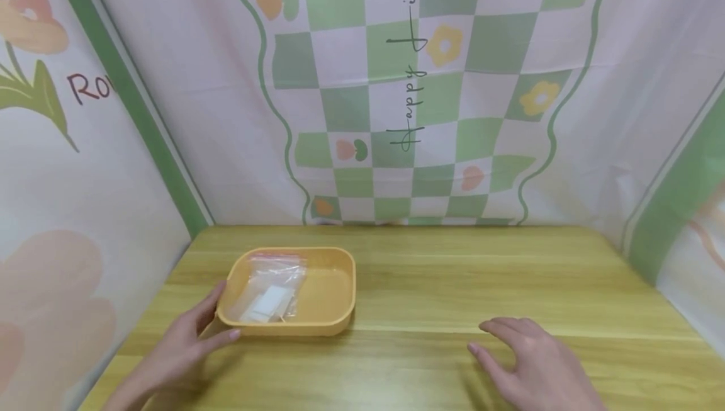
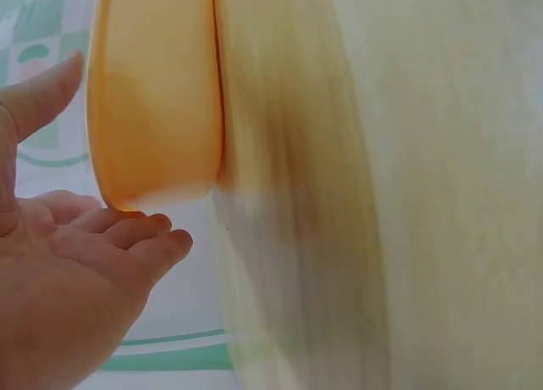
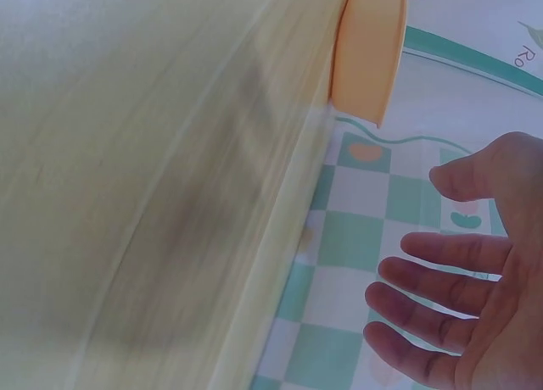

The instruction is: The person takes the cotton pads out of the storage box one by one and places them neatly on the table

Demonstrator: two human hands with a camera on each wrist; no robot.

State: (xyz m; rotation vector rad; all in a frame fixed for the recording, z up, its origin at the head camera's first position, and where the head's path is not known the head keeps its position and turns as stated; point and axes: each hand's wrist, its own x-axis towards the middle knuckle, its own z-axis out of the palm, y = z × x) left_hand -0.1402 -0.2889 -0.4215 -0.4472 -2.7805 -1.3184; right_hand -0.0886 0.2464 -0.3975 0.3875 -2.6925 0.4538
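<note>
Tray (image 1: 327, 291), yellow-orange, rounded-rectangular, holding 1 clear plastic bag (image 1: 277, 270); my left hand (image 1: 180, 340), spread, touches its end; my right hand (image 1: 535, 360), spread, hovers apart.

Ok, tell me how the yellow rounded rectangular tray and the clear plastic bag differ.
The yellow rounded rectangular tray is opaque; the clear plastic bag is transparent. The tray has smooth walls; the bag looks crinkled. The tray is larger; the bag covers only part of its floor. Both appear to contain something: the tray the bag, the bag a white item.
</note>
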